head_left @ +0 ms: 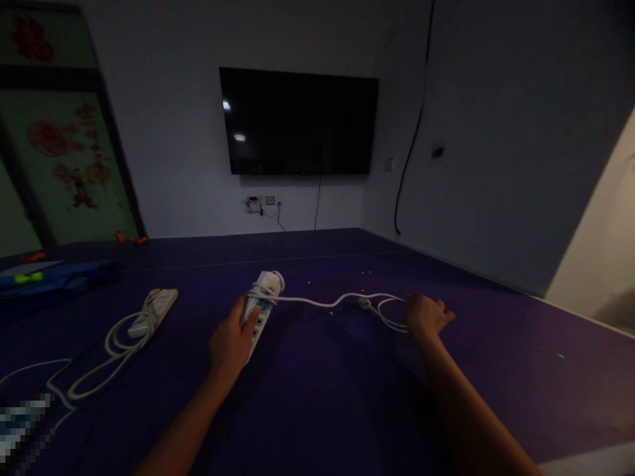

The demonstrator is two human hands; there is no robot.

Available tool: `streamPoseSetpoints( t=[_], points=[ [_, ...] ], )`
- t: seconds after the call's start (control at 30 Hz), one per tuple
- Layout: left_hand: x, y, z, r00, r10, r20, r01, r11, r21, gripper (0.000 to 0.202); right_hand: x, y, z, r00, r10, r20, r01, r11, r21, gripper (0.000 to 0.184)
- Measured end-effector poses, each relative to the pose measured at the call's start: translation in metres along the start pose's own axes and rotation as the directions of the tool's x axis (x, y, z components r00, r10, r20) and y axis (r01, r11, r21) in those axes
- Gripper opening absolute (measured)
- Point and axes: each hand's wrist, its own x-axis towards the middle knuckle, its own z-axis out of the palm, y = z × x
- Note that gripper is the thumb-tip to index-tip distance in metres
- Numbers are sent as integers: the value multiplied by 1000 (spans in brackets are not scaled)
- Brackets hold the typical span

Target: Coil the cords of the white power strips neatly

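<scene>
My left hand is wrapped around a white power strip with blue-green sockets, held at a tilt in front of me. Several turns of its white cord circle the strip's far end. From there the cord runs in a wavy line to the right. My right hand, slightly blurred, is closed at the cord, which bends into a loop beside it. The cord's plug hangs or lies just left of that loop; I cannot tell which. My right fingertips are partly hidden.
Another white power strip with a loosely coiled cord lies to the left on the purple surface. Blue cloth is farther left. White scraps dot the surface. A television hangs on the far wall; a dark cable hangs at right.
</scene>
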Motion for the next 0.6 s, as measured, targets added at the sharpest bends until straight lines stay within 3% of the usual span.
streamPoseSetpoints(
  t=[0.07, 0.13, 0.2, 0.3, 0.37, 0.43, 0.5, 0.6],
  points=[
    [-7, 6, 3, 999, 37, 39, -36, 999, -11, 53, -3, -5, -6, 989, -47, -140, 46, 999, -11, 29],
    [-13, 11, 7, 995, 75, 66, -76, 997, 4, 53, -9, -18, -17, 940, -111, -324, 145, 986, 81, 31],
    [-18, 13, 10, 991, 105, 84, -107, 994, 29, 53, -25, -39, -31, 856, -205, -474, 332, 922, 200, 32],
    [-21, 15, 12, 987, 123, 105, -128, 991, 43, 53, -66, -73, -49, 716, -411, -565, 621, 745, 244, 32],
    [-22, 15, 12, 984, 132, 117, -138, 990, 44, 53, -99, -92, -56, 609, -561, -561, 766, 600, 232, 34],
    [-23, 15, 12, 981, 148, 123, -154, 987, 45, 53, -129, -106, -59, 539, -664, -518, 840, 468, 274, 31],
    [-25, 15, 13, 977, 176, 122, -182, 982, 45, 52, -148, -114, -58, 510, -715, -478, 860, 403, 314, 26],
    [-27, 15, 16, 967, 225, 122, -232, 971, 53, 51, -161, -120, -52, 513, -753, -412, 855, 405, 325, 24]
  ],
)
